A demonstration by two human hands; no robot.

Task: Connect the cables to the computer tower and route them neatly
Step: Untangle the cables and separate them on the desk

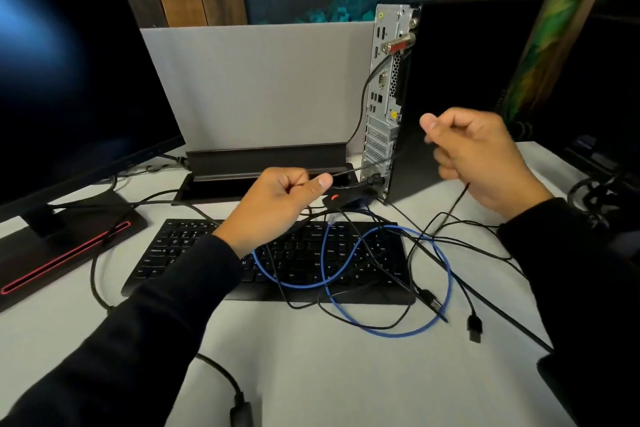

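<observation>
a: which step is this?

b: sorting cables, i'd say, not plugging yet. left hand (277, 199) is curled, thumb and finger pinching a thin black cable (349, 170) low down by the back of the tower (460, 90). right hand (479, 158) is a loose fist held up beside the tower, gripping another thin black cable (450, 210) that drops to the desk (311, 374).

a: where's the tower?

b: upright at the back right of the desk, port side facing left. a silver screw-in plug (398, 44) and a power plug (375, 180) look seated already, can't be sure how firmly.

a: what's loose?

b: a blue network cable (388, 332) looped over the keyboard (270, 260) and onto the desk, tangled with black leads. two black plug ends (474, 326) lie free near the right sleeve. a mouse (346, 200) sits behind the keyboard.

a: next move?

b: my guess, follow the held cable to its plug end, pull it clear of the blue loop, then line it up with a free port. which port fits, can't tell. snag risk is high in that tangle.
</observation>
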